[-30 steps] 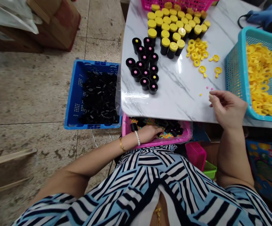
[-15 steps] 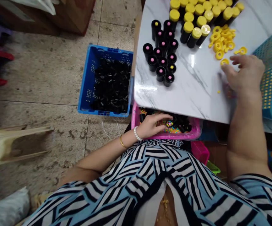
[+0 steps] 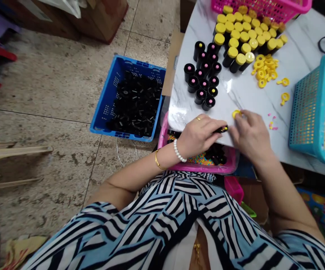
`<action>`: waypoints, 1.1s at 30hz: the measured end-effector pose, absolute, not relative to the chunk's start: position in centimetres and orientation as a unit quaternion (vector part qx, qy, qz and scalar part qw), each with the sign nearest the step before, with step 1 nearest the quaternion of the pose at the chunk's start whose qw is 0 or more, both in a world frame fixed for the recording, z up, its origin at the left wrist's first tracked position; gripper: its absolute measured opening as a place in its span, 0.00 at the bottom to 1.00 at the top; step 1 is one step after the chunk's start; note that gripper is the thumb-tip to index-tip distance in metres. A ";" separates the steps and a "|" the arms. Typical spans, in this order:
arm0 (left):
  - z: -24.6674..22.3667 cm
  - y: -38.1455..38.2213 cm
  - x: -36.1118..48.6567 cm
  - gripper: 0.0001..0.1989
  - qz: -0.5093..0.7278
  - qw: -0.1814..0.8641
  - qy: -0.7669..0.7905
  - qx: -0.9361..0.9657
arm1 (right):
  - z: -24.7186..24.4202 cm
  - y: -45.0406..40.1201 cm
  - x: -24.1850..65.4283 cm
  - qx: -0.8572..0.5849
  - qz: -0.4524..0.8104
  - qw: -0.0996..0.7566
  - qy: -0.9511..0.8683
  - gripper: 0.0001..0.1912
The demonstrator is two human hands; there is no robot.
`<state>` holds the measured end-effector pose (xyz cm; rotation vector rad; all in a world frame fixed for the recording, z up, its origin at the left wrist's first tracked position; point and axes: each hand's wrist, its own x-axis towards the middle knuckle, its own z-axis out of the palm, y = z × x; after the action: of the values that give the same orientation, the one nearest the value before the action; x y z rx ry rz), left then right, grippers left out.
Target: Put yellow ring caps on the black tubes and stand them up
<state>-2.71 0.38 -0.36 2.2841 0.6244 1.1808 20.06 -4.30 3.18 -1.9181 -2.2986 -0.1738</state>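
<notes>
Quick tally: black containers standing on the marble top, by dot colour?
Pink-dot black containers: 12
Yellow-dot black containers: 2
Total: 14
</notes>
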 end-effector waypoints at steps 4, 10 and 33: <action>-1.8 1.1 -2.2 0.17 0.393 0.220 0.270 0.851 | 1.8 -8.9 18.9 -0.596 -0.049 0.098 -0.796 0.40; -1.8 0.8 -2.5 0.15 0.421 0.223 0.246 0.844 | -0.5 -11.1 19.2 -0.572 -0.080 0.210 -0.789 0.29; -1.1 -2.6 -5.6 0.19 0.407 0.295 0.207 0.839 | 1.2 -8.5 18.8 -0.684 0.295 0.496 -0.446 0.14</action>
<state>-5.63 -2.63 -1.13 2.2335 0.5506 1.0823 18.84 -8.51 1.17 -1.6575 -1.0798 0.7158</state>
